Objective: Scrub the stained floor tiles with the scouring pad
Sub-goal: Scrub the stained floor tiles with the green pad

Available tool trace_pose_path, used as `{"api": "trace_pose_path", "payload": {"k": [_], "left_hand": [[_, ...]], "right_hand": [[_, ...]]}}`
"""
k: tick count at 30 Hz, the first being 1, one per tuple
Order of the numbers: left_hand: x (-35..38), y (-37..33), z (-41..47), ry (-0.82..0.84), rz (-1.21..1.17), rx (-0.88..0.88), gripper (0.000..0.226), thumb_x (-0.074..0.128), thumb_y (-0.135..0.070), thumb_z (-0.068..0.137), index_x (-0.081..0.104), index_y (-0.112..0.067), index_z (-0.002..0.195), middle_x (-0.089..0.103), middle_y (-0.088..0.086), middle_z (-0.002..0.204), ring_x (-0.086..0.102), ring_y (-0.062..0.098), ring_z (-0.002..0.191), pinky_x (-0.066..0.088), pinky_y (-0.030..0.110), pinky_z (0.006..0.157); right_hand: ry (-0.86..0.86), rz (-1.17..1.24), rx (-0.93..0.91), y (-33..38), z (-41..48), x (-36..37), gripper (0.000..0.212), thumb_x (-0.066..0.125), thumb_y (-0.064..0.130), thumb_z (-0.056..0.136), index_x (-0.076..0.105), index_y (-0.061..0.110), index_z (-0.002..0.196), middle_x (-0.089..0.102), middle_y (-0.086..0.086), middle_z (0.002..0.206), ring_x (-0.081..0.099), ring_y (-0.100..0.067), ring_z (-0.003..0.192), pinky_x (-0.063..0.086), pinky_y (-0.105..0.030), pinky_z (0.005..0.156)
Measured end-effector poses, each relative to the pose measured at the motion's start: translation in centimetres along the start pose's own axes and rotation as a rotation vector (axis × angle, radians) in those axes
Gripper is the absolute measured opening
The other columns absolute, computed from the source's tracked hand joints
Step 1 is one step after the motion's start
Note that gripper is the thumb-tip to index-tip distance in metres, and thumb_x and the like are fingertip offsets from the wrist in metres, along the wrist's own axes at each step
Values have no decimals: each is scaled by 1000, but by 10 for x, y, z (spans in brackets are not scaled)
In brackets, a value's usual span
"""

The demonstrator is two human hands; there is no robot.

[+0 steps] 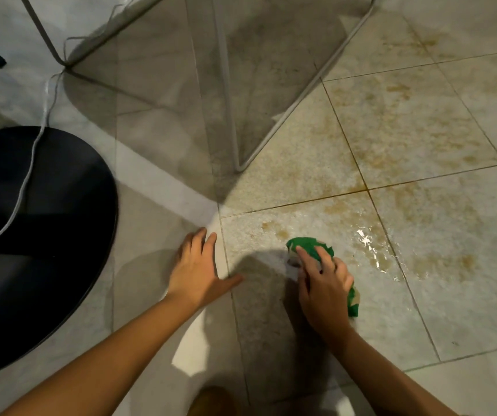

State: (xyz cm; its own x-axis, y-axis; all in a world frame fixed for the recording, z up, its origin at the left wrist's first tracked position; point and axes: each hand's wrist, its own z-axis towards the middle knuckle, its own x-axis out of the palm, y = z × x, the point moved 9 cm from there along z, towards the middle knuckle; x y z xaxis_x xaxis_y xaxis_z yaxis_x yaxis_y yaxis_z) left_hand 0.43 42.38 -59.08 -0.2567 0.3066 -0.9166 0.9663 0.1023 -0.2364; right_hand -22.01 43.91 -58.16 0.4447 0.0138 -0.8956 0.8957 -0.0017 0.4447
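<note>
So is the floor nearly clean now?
Not yet. The right hand presses the green pad on the near tile, which looks paler around it, with a wet patch beside it. The left hand rests flat on the floor. Brown stains cover the tiles farther right and beyond, so most scrubbing remains.

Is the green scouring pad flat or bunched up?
Bunched: the green scouring pad is crumpled under the right hand, its ends sticking out either side.
</note>
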Motion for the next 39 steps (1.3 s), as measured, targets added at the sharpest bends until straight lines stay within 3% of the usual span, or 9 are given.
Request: {"api": "trace_pose_path", "payload": {"k": [4, 9, 13, 19, 23, 26, 32, 36, 39], "left_hand": [[-10, 6, 10, -44, 8, 25, 113, 22, -84, 55, 26, -16, 145, 19, 6, 154, 11, 26, 141, 10, 36, 116], [-3, 4, 24, 78, 16, 46, 109, 51, -76, 71, 2, -19, 151, -9, 1, 159, -14, 26, 144, -8, 39, 117], [3, 7, 26, 118, -2, 28, 109, 54, -72, 74, -5, -21, 151, -17, -3, 158, -21, 24, 143, -10, 39, 116], [4, 8, 27, 117, -18, 19, 111, 56, -72, 72, -4, -22, 150, -17, -4, 158, -20, 22, 144, -9, 38, 116], [1, 8, 27, 100, -19, 13, 111, 57, -73, 71, -2, -22, 151, -13, -4, 158, -17, 22, 144, -7, 38, 117], [0, 8, 27, 100, -8, 14, 112, 56, -74, 70, -3, -23, 150, -14, -4, 158, -17, 22, 144, -7, 38, 117], [-1, 9, 27, 68, -27, 22, 111, 57, -75, 68, 3, -23, 151, -9, -5, 159, -14, 21, 145, -6, 36, 117], [-1, 10, 29, 60, -37, 25, 112, 59, -74, 67, 5, -23, 150, -7, -6, 159, -12, 19, 145, -4, 35, 117], [-1, 10, 29, 45, -24, 21, 114, 57, -78, 65, 6, -24, 150, -4, -6, 159, -10, 19, 145, -2, 36, 117]], "right_hand": [[133, -47, -166, 40, 9, 26, 40, 37, 39, 84, 49, 31, 122, 56, -14, 123, 53, -41, 106, 40, -53, 85], [175, -14, -142, 37, 45, 29, 53, 23, 50, 91, 52, 25, 128, 44, -8, 138, 41, -34, 120, 30, -49, 95], [-21, 29, -20, 18, 37, 14, 46, 32, 40, 91, 59, 15, 118, 56, -8, 127, 50, -37, 108, 37, -48, 88], [-7, -140, -247, 55, 19, 26, 40, 39, 29, 83, 58, 18, 116, 60, -10, 119, 59, -41, 95, 48, -50, 74], [102, -144, -359, 82, 46, 42, 54, 69, 24, 77, 48, 25, 127, 53, -13, 128, 55, -44, 102, 45, -52, 80], [140, -183, -244, 73, 66, 42, 52, 58, 27, 89, 40, 35, 136, 41, -13, 140, 45, -38, 115, 37, -48, 89], [-16, -15, -31, 33, 53, 20, 39, 63, 12, 85, 57, 24, 122, 54, -16, 127, 52, -40, 102, 42, -48, 81], [8, -106, -306, 68, 38, 31, 60, 80, 11, 65, 52, 22, 117, 60, -19, 116, 58, -44, 91, 48, -54, 73], [92, -111, -343, 88, 60, 37, 53, 77, 16, 71, 57, 24, 119, 57, -16, 123, 56, -43, 99, 46, -52, 78]]}}
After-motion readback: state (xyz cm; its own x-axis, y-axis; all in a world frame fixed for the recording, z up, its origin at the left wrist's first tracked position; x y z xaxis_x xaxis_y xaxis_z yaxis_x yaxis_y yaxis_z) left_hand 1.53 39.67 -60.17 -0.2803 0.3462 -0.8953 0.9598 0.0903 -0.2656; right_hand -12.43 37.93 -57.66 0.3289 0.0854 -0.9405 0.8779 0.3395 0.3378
